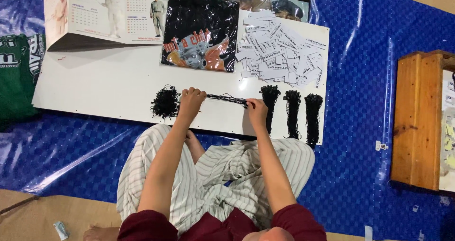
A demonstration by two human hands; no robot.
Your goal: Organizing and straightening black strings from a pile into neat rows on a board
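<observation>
Maroon sleeves at the lower edge, nearest the camera, belong to a person seated cross-legged in striped trousers, both bare forearms reaching forward to a white board. Between the hands runs a thin bunch of black strings, stretched nearly level just above the board's near edge. Left hand: fingers curled together over the strings' left end, knuckles up. Right hand: fingers pinched shut on the strings' right end. Just left of the left hand lies a tangled black clump, touching the stretched strings. Right of the right hand lie three tidy black bundles, side by side, each with a knotted head pointing away from the person and tails reaching the board's near edge; the nearest sits just beside the right hand. Beyond them, on the board's far right part, spreads a heap of small white printed tags. Left of the heap lies a black glossy bag with a coloured picture; farther left stands a folded desk calendar. Blue plastic sheeting underlies the board. Green cloth lies off the board's left end, and a wooden box stands well apart at the right.
</observation>
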